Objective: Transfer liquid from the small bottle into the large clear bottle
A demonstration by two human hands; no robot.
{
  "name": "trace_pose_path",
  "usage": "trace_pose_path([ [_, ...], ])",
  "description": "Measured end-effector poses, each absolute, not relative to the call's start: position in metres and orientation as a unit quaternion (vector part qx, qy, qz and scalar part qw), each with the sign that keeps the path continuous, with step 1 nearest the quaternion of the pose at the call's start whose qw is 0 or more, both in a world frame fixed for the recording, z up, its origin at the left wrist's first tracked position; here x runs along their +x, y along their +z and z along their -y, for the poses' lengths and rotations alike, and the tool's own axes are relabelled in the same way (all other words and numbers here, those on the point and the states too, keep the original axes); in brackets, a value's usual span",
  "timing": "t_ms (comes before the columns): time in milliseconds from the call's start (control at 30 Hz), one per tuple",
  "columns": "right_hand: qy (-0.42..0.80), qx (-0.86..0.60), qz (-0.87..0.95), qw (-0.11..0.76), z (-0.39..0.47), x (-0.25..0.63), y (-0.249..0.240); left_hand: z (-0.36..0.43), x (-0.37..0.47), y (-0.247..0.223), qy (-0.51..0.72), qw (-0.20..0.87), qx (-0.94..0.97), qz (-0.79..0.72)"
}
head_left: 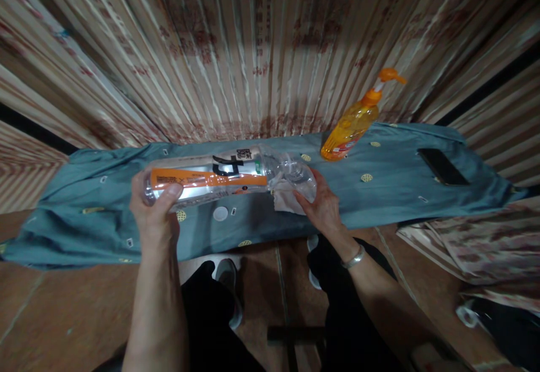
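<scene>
A large clear plastic bottle [206, 176] with an orange, silver and black label lies sideways above the cloth-covered table. My left hand [155, 206] is wrapped round its base end, thumb on the label. At the other end, my right hand [323, 203] grips a clear, rounded plastic piece [301, 178] that meets the bottle's narrow end; whether the two are joined I cannot tell. Beneath this piece, beside my right fingers, is a pale paper or cloth scrap [289, 200]. A small white disc [220, 214] lies on the cloth below the bottle.
An orange pump bottle [351, 129] stands at the back, right of centre. A dark phone [442, 166] lies on the right part of the blue-green tablecloth [392, 186]. Pleated curtains [261, 51] hang behind. Dark bars and my feet show below the table.
</scene>
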State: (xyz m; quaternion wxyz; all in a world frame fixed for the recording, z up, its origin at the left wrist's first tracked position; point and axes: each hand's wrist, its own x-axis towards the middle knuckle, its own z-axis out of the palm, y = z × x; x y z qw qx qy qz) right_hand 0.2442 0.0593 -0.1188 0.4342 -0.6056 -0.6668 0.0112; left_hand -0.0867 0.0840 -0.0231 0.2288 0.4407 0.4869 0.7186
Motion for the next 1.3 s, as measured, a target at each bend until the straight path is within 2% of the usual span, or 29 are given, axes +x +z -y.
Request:
trace_pose_path([
  [433,0.023,-0.619,0.658,0.429,-0.06,0.2456,-0.1194,-0.084,-0.0812,-0.019,0.744,0.266,0.4,-0.464],
  [967,0.022,-0.615,0.663,0.427,-0.0592,0.2446,-0.1186,-0.0847,-0.0836,-0.0205,0.736,0.245,0.426,-0.465],
  [1300,0.02,-0.61,0.665,0.431,-0.0597,0.2461,-0.1187,-0.0838,-0.0797,-0.0158,0.75,0.269,0.386,-0.465],
])
